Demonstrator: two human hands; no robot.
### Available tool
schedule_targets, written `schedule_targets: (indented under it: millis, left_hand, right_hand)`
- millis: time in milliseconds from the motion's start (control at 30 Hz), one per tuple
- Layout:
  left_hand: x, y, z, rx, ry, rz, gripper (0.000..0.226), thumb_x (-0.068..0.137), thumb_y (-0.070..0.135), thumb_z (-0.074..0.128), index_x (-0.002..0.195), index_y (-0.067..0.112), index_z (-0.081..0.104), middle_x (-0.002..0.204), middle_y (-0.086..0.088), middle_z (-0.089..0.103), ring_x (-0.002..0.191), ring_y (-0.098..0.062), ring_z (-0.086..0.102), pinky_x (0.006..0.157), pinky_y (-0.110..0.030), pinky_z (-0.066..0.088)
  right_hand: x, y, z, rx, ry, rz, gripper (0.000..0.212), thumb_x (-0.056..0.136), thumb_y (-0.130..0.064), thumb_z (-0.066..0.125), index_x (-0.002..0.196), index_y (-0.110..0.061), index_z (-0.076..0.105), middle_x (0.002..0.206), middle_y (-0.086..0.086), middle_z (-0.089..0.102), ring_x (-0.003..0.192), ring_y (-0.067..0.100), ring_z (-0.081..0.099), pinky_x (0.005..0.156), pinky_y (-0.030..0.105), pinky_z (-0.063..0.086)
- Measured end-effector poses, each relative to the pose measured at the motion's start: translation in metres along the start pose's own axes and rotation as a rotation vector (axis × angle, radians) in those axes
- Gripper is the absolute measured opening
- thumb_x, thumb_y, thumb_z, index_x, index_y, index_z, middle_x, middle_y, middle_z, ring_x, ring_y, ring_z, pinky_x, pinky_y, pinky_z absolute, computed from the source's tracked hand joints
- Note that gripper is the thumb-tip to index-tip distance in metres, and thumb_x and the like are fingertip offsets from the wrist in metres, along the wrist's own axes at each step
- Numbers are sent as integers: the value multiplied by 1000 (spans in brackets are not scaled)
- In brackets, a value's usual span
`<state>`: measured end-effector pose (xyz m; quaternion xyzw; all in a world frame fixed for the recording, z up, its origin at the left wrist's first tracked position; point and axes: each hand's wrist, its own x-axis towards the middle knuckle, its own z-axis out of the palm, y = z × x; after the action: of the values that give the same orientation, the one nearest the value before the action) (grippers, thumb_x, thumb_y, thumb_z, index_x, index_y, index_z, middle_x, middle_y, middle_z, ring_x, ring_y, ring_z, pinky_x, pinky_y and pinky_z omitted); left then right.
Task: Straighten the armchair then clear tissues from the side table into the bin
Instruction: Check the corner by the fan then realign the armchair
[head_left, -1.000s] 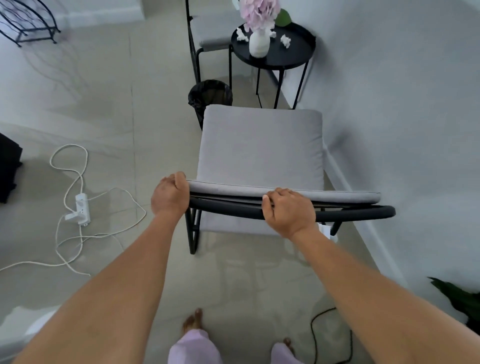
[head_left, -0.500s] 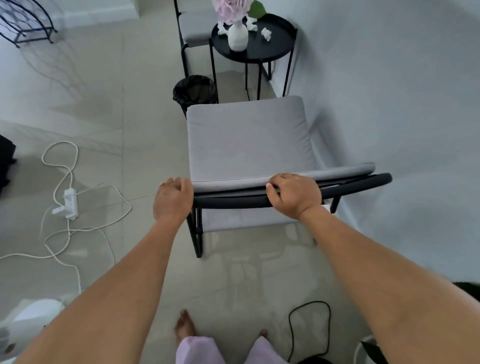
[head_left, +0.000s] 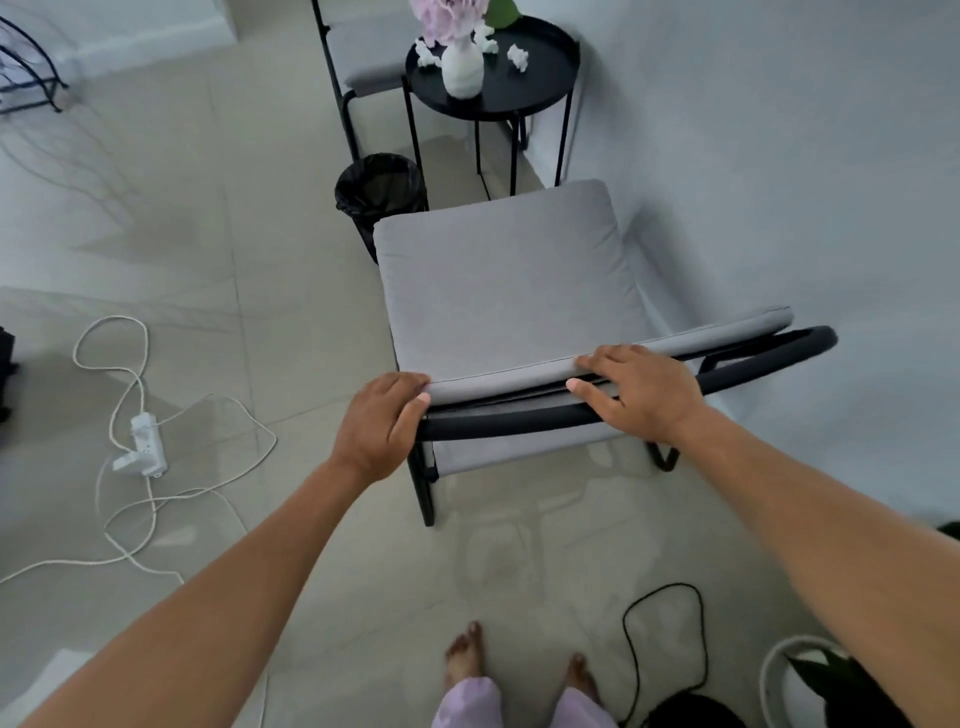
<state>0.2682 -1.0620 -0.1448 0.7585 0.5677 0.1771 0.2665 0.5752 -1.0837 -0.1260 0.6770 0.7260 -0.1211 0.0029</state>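
Pale tiled floor all round, with a plain white wall running along to the right of both hands. The armchair sits right in front of the hands, grey cushion facing up, its seat stretching away from them and skewed a bit against the wall. Left hand is wrapped around the near left corner of the black back rail, thumb on the cushion edge. Right hand lies over the same rail further along to the right, fingers spread on the cushion's rim, more resting than clenched as far as I can see.

Beyond the chair, well away from both hands, there's the round black side table with a white vase of pink flowers. The crumpled tissues are scattered on it around the vase. The bin, black liner in it, stands on the floor just left of the table, touching the chair's far corner or close to it. Way off to the left of the left hand, a white power strip and its cord sprawl on the tiles.
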Motion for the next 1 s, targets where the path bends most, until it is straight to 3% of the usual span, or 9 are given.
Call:
schedule_targets:
  millis: [133,233,333,433,767,1000]
  left_hand:
    - [3,-4,13,-100,162,-2,52,85,32,33,103,2,72,103,-12,73,97,-31,65,90,-40,48]
    - [2,0,22,-167,265,-41,54,84,30,31,97,0,74,101,-14,74,97,-32,65,91,-40,47]
    - [1,10,25,-219,319,-131,58,84,32,28,96,1,75,102,-14,74,100,-32,63,95,-41,45]
    - [1,25,32,-255,339,-159,60,83,32,26,97,0,74,102,-15,74,100,-32,63,95,-43,45]
    - [19,94,87,-239,378,-168,57,80,34,29,95,2,75,93,-13,73,90,-28,59,81,-16,31]
    - [37,128,115,-263,386,-200,52,78,38,37,91,5,74,88,-9,73,84,-23,61,81,-24,38]
  right_hand:
    - [-6,-22,9,-6,108,79,79,77,-77,15,122,-29,59,126,-5,60,125,17,51,89,36,51]
    - [-3,-23,10,30,174,97,76,76,-74,22,115,-26,66,122,-3,66,121,16,57,86,35,54]
    - [-3,-19,12,31,294,76,65,76,-65,35,90,-15,74,94,0,76,91,21,71,65,29,56]
    - [-4,-7,12,-9,312,76,55,75,-58,41,77,-13,73,74,0,75,70,22,72,53,23,51]
    - [1,84,-4,-35,338,67,55,76,-56,36,83,-15,72,80,-1,75,75,25,71,55,23,45]
    - [11,131,-15,-55,361,54,63,76,-57,28,86,-12,71,79,3,74,76,28,69,56,23,38]
